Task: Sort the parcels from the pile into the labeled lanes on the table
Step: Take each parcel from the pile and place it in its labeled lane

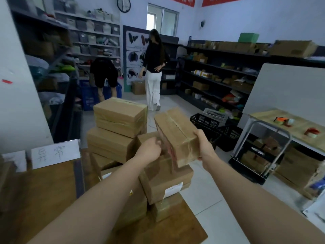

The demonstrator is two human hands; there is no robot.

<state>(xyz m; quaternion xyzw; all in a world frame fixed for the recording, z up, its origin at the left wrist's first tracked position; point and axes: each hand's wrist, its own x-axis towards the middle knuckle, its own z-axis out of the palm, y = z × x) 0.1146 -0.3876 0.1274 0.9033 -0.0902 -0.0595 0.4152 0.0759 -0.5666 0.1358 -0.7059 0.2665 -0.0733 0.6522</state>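
Observation:
A taped brown cardboard parcel [175, 132] is held tilted above the pile, between both hands. My left hand [149, 148] grips its near left side, fingers curled at the edge. My right hand [204, 147] grips its right end, thumb on top. Below lies the pile of brown parcels [112, 143], stacked several high, with one large box [121, 115] on top at the left. A lower parcel [167, 184] carries a white shipping label. At the left, a wooden table [35, 191] bears a white handwritten lane label [55, 153].
Two people stand ahead, one bent over a blue crate [88, 97], one walking [153, 67]. Shelves of goods line both walls. Black baskets [205, 121] and a folding trolley [258, 154] stand on the floor at right. A table with tape dispensers [299, 124] is far right.

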